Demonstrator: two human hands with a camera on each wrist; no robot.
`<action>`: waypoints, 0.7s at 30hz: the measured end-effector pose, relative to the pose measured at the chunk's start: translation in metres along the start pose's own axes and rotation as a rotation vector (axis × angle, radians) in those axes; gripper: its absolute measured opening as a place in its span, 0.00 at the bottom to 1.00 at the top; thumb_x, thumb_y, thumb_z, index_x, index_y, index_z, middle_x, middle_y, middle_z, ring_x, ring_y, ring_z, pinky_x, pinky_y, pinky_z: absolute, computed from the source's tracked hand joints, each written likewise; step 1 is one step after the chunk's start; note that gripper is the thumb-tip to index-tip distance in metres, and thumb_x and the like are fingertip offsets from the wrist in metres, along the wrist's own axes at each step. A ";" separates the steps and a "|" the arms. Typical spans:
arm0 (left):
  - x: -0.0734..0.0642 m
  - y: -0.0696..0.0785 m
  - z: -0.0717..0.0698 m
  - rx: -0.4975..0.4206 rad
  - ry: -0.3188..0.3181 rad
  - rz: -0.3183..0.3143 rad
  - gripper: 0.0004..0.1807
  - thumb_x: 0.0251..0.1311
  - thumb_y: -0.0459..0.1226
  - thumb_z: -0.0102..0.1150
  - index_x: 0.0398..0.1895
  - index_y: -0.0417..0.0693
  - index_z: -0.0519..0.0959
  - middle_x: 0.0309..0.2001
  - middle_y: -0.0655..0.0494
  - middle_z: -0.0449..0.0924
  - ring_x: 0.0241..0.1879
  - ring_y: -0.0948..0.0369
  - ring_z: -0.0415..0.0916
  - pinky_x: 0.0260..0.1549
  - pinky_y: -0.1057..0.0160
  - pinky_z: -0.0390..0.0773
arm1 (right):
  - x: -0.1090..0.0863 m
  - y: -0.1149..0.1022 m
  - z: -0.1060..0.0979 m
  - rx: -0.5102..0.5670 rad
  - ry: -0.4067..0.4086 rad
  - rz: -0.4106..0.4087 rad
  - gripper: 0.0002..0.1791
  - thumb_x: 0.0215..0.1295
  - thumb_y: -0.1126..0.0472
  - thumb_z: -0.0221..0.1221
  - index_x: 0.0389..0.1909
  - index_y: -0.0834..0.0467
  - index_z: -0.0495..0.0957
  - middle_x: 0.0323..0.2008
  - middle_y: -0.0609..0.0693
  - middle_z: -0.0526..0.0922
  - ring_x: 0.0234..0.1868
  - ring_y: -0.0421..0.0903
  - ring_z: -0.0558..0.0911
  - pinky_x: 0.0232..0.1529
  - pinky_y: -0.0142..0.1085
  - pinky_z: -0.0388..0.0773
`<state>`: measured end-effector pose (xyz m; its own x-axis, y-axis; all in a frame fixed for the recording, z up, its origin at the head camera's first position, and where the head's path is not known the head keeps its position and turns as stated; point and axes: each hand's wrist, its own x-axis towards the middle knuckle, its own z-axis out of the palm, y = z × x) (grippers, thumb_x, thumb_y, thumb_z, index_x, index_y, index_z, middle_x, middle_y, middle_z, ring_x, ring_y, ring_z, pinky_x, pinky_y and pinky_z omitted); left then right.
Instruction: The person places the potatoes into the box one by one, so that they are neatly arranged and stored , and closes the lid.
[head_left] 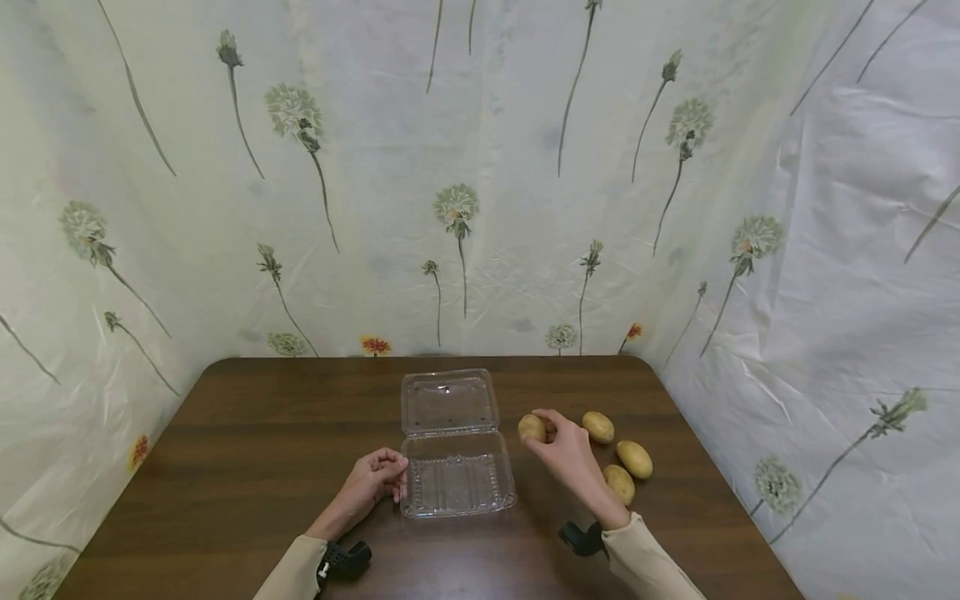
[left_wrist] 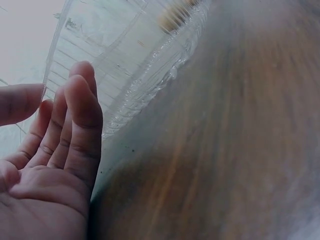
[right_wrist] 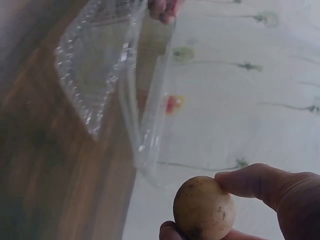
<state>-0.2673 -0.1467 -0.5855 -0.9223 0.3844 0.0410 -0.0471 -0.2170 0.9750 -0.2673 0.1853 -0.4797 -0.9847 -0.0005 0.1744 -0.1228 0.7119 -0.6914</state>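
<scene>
Potato (head_left: 531, 428) pinched at tip of right grip (head_left: 570, 454), near clear container (head_left: 454, 487), left grip (head_left: 366, 483) pinching container's rim

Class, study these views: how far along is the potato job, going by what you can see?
Looks done: the clear rectangular plastic container lies open, the left hand at its rim. In hand: a round yellowish-brown potato, pinched by the right hand beside the container. Apparently left: boxing it and three more yellowish-brown oval potatoes on the brown wood-grain table; none is inside yet.
</scene>
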 end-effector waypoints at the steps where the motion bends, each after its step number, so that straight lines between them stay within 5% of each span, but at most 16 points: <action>1: 0.000 0.000 0.000 -0.002 -0.001 0.002 0.14 0.70 0.36 0.50 0.43 0.28 0.66 0.27 0.55 0.76 0.23 0.63 0.77 0.22 0.68 0.77 | 0.001 -0.002 0.001 -0.006 0.001 -0.008 0.26 0.58 0.55 0.66 0.57 0.57 0.77 0.38 0.53 0.84 0.36 0.46 0.84 0.32 0.36 0.78; 8: 0.000 -0.001 -0.003 -0.012 -0.055 0.055 0.11 0.71 0.33 0.48 0.42 0.29 0.67 0.27 0.56 0.77 0.23 0.64 0.77 0.22 0.69 0.77 | 0.004 -0.018 0.004 0.017 -0.023 -0.009 0.26 0.58 0.53 0.67 0.57 0.55 0.76 0.40 0.53 0.84 0.38 0.46 0.84 0.31 0.35 0.79; 21: 0.000 -0.002 -0.003 0.007 -0.038 0.027 0.09 0.72 0.34 0.47 0.42 0.33 0.68 0.27 0.57 0.77 0.23 0.64 0.77 0.22 0.68 0.77 | 0.009 -0.029 0.012 0.046 0.000 -0.044 0.26 0.56 0.54 0.68 0.56 0.55 0.77 0.43 0.54 0.86 0.39 0.46 0.86 0.36 0.38 0.81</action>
<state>-0.2686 -0.1487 -0.5879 -0.9080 0.4121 0.0750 -0.0201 -0.2217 0.9749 -0.2743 0.1562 -0.4667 -0.9782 -0.0310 0.2055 -0.1716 0.6781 -0.7147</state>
